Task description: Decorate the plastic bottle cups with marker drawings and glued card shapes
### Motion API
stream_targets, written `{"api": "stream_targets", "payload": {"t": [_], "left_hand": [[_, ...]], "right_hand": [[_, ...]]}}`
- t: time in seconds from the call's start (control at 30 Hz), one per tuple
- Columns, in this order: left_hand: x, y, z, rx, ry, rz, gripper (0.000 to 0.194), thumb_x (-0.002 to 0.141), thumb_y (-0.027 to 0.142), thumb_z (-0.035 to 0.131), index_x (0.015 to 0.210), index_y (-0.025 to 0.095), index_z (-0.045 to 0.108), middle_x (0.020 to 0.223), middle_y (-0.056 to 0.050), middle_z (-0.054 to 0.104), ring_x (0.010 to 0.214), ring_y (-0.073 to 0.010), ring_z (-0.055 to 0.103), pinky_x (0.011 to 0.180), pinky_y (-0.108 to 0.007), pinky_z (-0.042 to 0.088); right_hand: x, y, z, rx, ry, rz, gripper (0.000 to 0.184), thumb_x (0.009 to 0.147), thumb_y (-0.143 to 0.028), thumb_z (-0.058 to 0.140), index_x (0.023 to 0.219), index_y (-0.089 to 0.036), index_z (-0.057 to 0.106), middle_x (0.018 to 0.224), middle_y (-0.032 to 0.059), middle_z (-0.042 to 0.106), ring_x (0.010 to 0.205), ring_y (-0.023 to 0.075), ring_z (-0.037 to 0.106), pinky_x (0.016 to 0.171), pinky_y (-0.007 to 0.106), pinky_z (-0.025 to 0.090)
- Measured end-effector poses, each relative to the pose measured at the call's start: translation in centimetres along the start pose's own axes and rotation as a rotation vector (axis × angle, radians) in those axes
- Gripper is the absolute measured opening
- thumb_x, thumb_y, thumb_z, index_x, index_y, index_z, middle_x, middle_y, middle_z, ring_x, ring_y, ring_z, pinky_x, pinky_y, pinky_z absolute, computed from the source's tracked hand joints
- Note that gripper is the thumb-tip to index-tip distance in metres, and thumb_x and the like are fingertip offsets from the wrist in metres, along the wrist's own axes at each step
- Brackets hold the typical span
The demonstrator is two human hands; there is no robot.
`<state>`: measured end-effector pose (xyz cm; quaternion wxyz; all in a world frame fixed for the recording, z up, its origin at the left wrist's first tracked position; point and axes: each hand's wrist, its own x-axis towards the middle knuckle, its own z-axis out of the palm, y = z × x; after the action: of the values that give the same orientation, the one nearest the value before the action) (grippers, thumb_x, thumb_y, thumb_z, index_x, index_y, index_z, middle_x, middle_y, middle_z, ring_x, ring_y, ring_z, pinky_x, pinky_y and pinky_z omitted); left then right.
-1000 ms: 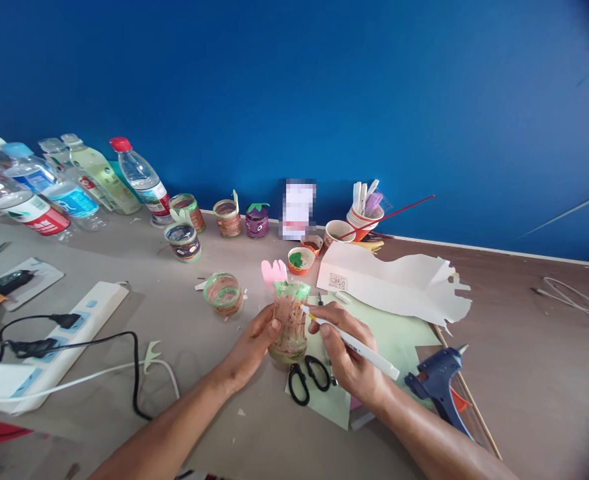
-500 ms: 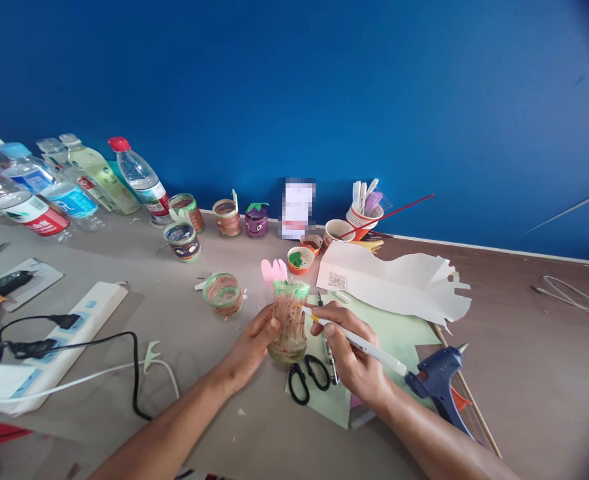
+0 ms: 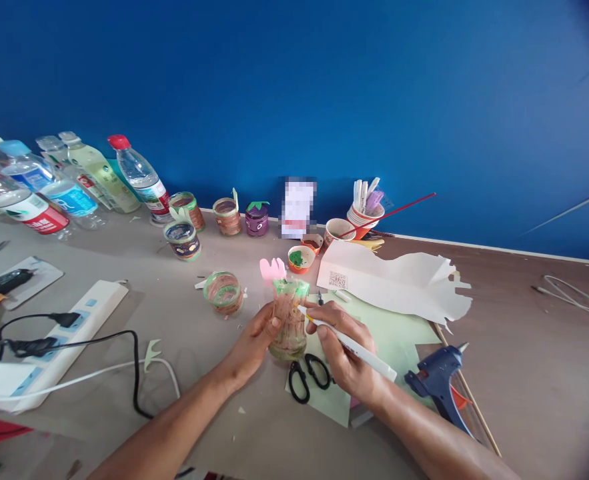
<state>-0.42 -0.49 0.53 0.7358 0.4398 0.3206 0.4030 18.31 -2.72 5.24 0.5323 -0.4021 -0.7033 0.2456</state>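
Note:
My left hand [image 3: 257,340] grips the left side of a painted clear bottle piece [image 3: 290,333], brown with a green rim, held upright. A pink paper cutout [image 3: 273,269] stands up at its rim. In my right hand [image 3: 347,347] is a white marker [image 3: 361,350], its yellow-ringed tip against or very near the bottle piece's side. Small yellow marks seem to show by the tip. Black-handled scissors [image 3: 299,387] lie just below, on pale green paper [image 3: 331,407]. To the left stands a low cut cup [image 3: 223,293] painted brown and green.
Several plastic bottles [image 3: 141,177] and painted cups [image 3: 227,217] line the back left. Paint dishes [image 3: 301,260], a paper cup of markers [image 3: 361,213] and torn white paper [image 3: 394,277] lie beyond my hands. A blue glue gun [image 3: 439,383] is right, a power strip [image 3: 74,333] left.
The marker has shifted slightly back and forth at the bottle piece's side, with its rear end now lower left than half a second ago. My left hand stays nearly still.

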Motion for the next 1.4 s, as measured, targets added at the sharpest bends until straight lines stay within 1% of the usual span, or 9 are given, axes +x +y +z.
{"api": "stream_targets", "payload": {"t": [0.13, 0.33, 0.53, 0.67, 0.77, 0.97, 1.1, 1.27, 1.4], "left_hand": [[0.0, 0.1, 0.1, -0.017, 0.003, -0.012, 0.048, 0.091, 0.048, 0.058, 0.133, 0.025, 0.06, 0.138, -0.01, 0.061, 0.132, -0.0312, 0.05, 0.114, -0.046, 0.033], [0.0, -0.1, -0.1, -0.012, -0.003, 0.004, 0.047, 0.093, 0.046, 0.056, 0.134, 0.023, 0.059, 0.138, -0.011, 0.061, 0.132, -0.0302, 0.05, 0.114, -0.044, 0.033], [0.0, -0.1, 0.2, -0.124, -0.01, -0.021, 0.046, 0.091, 0.046, 0.059, 0.132, 0.024, 0.061, 0.134, -0.01, 0.064, 0.131, -0.0306, 0.052, 0.11, -0.045, 0.038], [0.1, 0.3, 0.5, -0.213, 0.027, -0.065, 0.048, 0.086, 0.048, 0.066, 0.127, 0.023, 0.065, 0.127, -0.011, 0.069, 0.125, -0.0317, 0.058, 0.105, -0.046, 0.043], [0.2, 0.4, 0.4, -0.256, 0.054, -0.082, 0.046, 0.087, 0.047, 0.065, 0.125, 0.022, 0.066, 0.122, -0.011, 0.071, 0.12, -0.0309, 0.061, 0.101, -0.044, 0.047], [0.4, 0.3, 0.0, -0.295, 0.025, -0.11, 0.044, 0.087, 0.05, 0.063, 0.119, 0.02, 0.069, 0.115, -0.011, 0.073, 0.114, -0.0294, 0.064, 0.096, -0.041, 0.05], [0.4, 0.4, -0.1, -0.314, 0.008, -0.122, 0.046, 0.087, 0.048, 0.065, 0.121, 0.018, 0.068, 0.121, -0.011, 0.071, 0.115, -0.0279, 0.064, 0.1, -0.039, 0.047], [0.6, 0.4, -0.1, -0.335, -0.031, -0.104, 0.044, 0.088, 0.046, 0.065, 0.122, 0.017, 0.068, 0.118, -0.011, 0.073, 0.114, -0.027, 0.064, 0.099, -0.038, 0.047], [0.6, 0.4, 0.0, -0.356, -0.034, -0.098, 0.041, 0.088, 0.043, 0.066, 0.12, 0.018, 0.069, 0.114, -0.01, 0.074, 0.111, -0.0268, 0.066, 0.103, -0.04, 0.045]], "right_hand": [[0.0, 0.0, 0.0, -0.034, 0.026, 0.038, 0.023, 0.095, -0.019, 0.046, 0.106, -0.023, 0.066, 0.076, 0.0028, 0.066, 0.069, 0.0171, 0.06, 0.063, 0.032, 0.051], [0.0, 0.1, -0.1, -0.022, 0.032, 0.062, 0.022, 0.095, -0.019, 0.046, 0.105, -0.023, 0.066, 0.075, 0.0023, 0.064, 0.066, 0.0161, 0.059, 0.061, 0.03, 0.049], [-0.2, 0.1, -0.2, 0.02, 0.04, 0.077, 0.021, 0.097, -0.024, 0.046, 0.102, -0.023, 0.066, 0.074, 0.0023, 0.064, 0.068, 0.0166, 0.06, 0.063, 0.031, 0.051], [-0.8, 0.2, -0.2, 0.11, 0.087, 0.194, 0.023, 0.099, -0.035, 0.047, 0.11, -0.022, 0.063, 0.077, 0.0027, 0.066, 0.071, 0.0176, 0.063, 0.066, 0.033, 0.053], [-1.1, 0.1, 0.0, 0.163, 0.11, 0.255, 0.024, 0.098, -0.04, 0.048, 0.112, -0.022, 0.059, 0.08, 0.0031, 0.067, 0.071, 0.0175, 0.065, 0.065, 0.031, 0.053], [-0.6, -0.1, -0.1, 0.167, 0.081, 0.2, 0.016, 0.098, -0.034, 0.05, 0.106, -0.025, 0.061, 0.086, 0.0028, 0.069, 0.079, 0.0166, 0.066, 0.071, 0.03, 0.054], [-0.6, 0.2, -0.2, 0.226, 0.073, 0.24, 0.016, 0.097, -0.032, 0.052, 0.108, -0.025, 0.062, 0.089, 0.0035, 0.071, 0.084, 0.0176, 0.068, 0.074, 0.03, 0.055], [-0.4, 0.1, -0.2, 0.216, 0.07, 0.237, 0.015, 0.096, -0.029, 0.053, 0.105, -0.024, 0.064, 0.083, 0.0022, 0.071, 0.077, 0.016, 0.068, 0.069, 0.028, 0.055], [-0.1, -0.2, -0.3, 0.163, 0.078, 0.242, 0.015, 0.094, -0.025, 0.052, 0.102, -0.022, 0.064, 0.081, 0.0018, 0.071, 0.074, 0.0147, 0.067, 0.067, 0.026, 0.054]]}}
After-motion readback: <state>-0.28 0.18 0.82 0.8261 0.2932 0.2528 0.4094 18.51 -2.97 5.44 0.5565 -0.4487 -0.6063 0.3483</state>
